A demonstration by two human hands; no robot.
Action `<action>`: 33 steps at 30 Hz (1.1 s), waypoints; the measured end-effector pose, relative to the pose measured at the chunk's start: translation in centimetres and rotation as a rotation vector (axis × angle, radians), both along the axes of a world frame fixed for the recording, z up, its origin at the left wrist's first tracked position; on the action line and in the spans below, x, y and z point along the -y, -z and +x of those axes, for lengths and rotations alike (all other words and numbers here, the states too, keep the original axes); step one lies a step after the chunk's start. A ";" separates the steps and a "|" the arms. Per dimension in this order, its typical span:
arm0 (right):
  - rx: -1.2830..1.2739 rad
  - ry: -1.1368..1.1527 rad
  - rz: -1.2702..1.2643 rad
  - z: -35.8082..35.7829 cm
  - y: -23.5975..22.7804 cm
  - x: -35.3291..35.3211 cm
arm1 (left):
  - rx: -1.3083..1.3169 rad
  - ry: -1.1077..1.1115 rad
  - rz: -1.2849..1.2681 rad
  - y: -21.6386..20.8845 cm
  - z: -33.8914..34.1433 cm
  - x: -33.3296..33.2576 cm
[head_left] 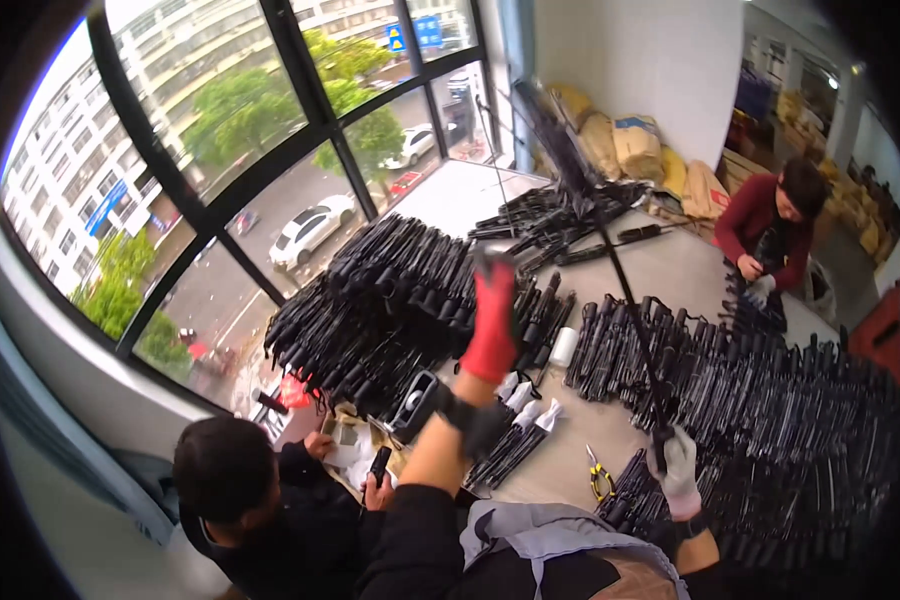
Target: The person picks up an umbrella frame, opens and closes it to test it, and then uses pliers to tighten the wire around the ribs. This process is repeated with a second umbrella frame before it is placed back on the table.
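Observation:
My right hand, in a pale glove, grips the black handle of an umbrella frame whose shaft slants up and away to the left. Dark folded ribs cluster near its top, with a few thin ones standing out to the left. My left hand, in a red glove with dark fingertips, is raised over the table, apart from the shaft; its fingers are smeared by motion. Yellow-and-black pliers lie on the table left of my right hand. Below my left hand are folded umbrellas with white-wrapped ends.
Heaps of folded black umbrellas cover the left, and more umbrellas spread across the right. A white cylinder stands between. One co-worker sits close at lower left, another at far right. Sacks lean behind the table.

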State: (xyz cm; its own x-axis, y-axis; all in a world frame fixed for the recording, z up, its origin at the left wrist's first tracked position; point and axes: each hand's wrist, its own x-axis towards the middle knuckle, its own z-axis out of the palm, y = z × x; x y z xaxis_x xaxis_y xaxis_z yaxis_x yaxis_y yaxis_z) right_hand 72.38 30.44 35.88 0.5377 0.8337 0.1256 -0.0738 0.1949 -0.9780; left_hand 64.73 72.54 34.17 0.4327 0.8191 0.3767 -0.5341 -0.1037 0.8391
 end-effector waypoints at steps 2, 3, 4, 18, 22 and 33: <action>0.006 0.070 -0.046 -1.5 0.5 5.1 | 0.720 1.613 -0.575 -4.2 4.2 0.0; -0.075 0.055 -0.110 -2.3 0.9 6.6 | 0.715 1.629 -0.581 -6.9 5.3 1.4; -0.154 0.039 -0.178 -2.7 1.0 7.4 | 0.572 1.342 -0.526 -9.2 6.4 2.9; -0.198 0.358 -0.224 -6.0 0.4 7.0 | 0.352 0.850 -0.542 -11.9 8.3 3.2; 1.394 0.729 -0.188 -1.5 -1.1 1.2 | 0.283 0.622 -0.460 -12.9 9.7 11.2; -0.052 0.226 -0.161 3.2 -2.3 -2.6 | -0.054 0.861 -0.461 -9.4 4.4 18.5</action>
State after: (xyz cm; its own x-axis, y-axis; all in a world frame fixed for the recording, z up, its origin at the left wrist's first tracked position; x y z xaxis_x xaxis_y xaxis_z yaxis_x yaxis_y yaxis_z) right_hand 75.54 33.07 38.14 0.7146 0.6989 -0.0314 -0.0972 0.0547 -0.9938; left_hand 69.09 54.00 43.55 0.9591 0.2765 0.0603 -0.2325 0.6482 0.7251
